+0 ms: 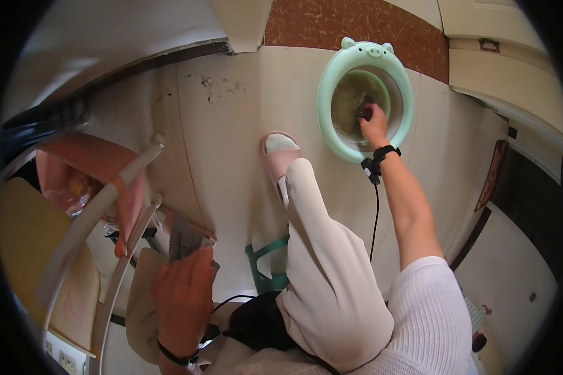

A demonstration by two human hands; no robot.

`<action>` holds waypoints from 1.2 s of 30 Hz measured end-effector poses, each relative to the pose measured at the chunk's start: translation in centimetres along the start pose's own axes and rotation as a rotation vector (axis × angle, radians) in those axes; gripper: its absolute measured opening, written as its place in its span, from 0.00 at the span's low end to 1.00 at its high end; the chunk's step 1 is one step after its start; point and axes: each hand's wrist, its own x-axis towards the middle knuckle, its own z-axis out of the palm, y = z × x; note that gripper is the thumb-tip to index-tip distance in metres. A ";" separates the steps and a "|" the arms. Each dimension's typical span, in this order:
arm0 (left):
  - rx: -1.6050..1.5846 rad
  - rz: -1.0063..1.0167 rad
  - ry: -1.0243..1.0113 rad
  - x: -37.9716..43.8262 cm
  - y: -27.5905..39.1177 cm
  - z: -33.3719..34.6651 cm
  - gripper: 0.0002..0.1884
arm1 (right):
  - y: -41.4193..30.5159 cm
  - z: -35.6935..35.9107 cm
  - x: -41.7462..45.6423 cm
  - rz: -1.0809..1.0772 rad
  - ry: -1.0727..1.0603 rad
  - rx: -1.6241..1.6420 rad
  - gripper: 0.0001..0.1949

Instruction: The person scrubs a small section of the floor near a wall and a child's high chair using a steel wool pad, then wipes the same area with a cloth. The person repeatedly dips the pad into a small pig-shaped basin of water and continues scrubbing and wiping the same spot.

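A mint-green plastic basin (327,108) with a pig's face on its rim stands on the tiled floor and holds murky, sudsy water. My right hand (374,124) reaches over its near rim and grips a dark, wet item (367,111), too small to name. Around my right wrist is a black strap with a small device (371,169) and a cable. At the lower left, my left hand (185,293) is raised well away from the basin, its fingers on a dark grey cloth (184,239). Its fingertips are partly hidden from view.
A green plastic stool (267,274) is beneath me. To the left are a pale metal-framed chair or rack (138,164) and a pink container (91,154) with plastic bags. Cream cabinets (502,70) stand at the upper right. My slippered foot (281,150) rests near the basin.
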 end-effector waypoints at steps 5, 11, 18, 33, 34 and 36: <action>-0.031 -0.048 0.007 -0.3 0.0 0.1 0.15 | -1.6 -1.5 1.2 0.490 -0.171 1.121 0.21; -0.044 -0.034 0.034 -0.3 0.3 -0.2 0.16 | -7.1 -5.6 0.6 0.391 -0.271 1.323 0.21; 0.000 0.039 0.041 -0.1 -0.1 -0.4 0.17 | 0.7 -3.5 0.4 -0.041 0.220 0.199 0.20; 0.089 0.016 0.183 -1.4 -1.9 0.3 0.18 | -2.1 -3.9 -2.6 -0.086 0.265 0.015 0.20; 0.074 0.023 0.211 -2.5 -1.6 0.7 0.18 | -2.2 -4.1 -2.2 -0.128 0.229 -0.034 0.21; 0.065 0.019 0.198 -4.0 -1.4 1.3 0.18 | -4.9 -4.1 -4.1 -0.194 0.107 -0.191 0.20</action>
